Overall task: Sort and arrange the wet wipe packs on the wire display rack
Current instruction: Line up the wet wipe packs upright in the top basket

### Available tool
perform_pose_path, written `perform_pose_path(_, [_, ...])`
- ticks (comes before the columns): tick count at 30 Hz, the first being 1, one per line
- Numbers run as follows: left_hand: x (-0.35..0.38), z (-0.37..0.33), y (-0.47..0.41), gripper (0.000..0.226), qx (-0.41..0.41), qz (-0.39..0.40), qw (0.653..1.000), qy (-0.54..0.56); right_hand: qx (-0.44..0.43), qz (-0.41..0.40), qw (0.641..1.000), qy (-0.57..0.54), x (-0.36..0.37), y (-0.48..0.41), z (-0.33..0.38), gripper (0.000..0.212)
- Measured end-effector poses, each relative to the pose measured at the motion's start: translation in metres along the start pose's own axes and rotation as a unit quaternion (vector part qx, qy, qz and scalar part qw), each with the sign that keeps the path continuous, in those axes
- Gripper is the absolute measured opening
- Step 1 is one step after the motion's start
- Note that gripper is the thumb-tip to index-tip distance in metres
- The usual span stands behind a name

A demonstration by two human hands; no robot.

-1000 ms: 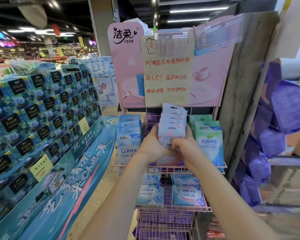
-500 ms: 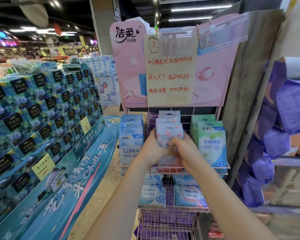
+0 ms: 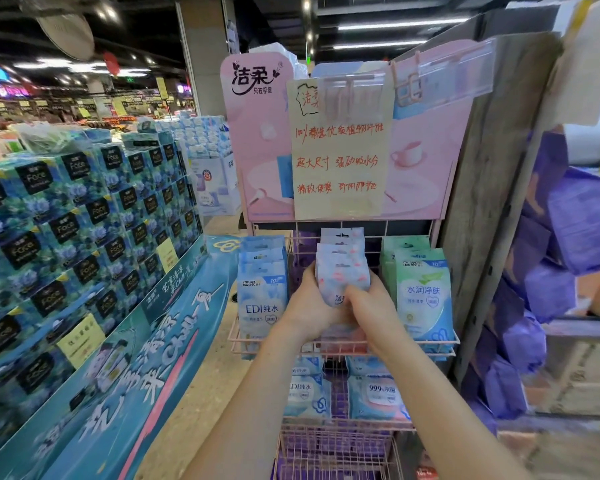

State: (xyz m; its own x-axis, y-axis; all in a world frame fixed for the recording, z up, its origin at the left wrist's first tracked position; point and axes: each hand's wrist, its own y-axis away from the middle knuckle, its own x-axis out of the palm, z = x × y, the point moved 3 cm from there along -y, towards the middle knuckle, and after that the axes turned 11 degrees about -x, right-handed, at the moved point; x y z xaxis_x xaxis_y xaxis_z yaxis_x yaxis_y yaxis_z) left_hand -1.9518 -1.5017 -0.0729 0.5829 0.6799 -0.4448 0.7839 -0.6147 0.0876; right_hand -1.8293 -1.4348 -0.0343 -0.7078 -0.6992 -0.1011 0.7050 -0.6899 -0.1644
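head view: left hand [image 3: 309,308] and right hand [image 3: 373,315] fingers grip pink packs [image 3: 342,268], seemingly clear of green packs [image 3: 421,292].

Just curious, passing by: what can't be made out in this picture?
Head view only.
Lower half of the pink-patterned wipe packs: covered by the left hand and right hand gripping them.
Top of the handwritten sign: behind a clear price holder.
Bottom wire basket: blurred, cut off by the lower edge.
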Motion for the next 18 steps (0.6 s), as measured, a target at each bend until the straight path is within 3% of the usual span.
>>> perform_pose_path(4, [0.002, 0.015, -0.014, 0.077, -0.021, -0.022, 0.997, -0.076, 0.003, 0.001, 0.996, 0.089, -0.001, 0.012, 0.008, 0.063])
perform_pose_path(9, [-0.008, -0.026, 0.032, 0.058, 0.034, 0.001, 0.995, -0.096, 0.007, 0.018, 0.997, 0.075, -0.002, 0.014, 0.005, 0.058])
perform_pose_path(18, [-0.014, -0.031, 0.053, 0.079, 0.014, -0.044, 0.997, -0.063, -0.041, -0.016, 0.997, 0.059, 0.001, 0.019, 0.010, 0.059])
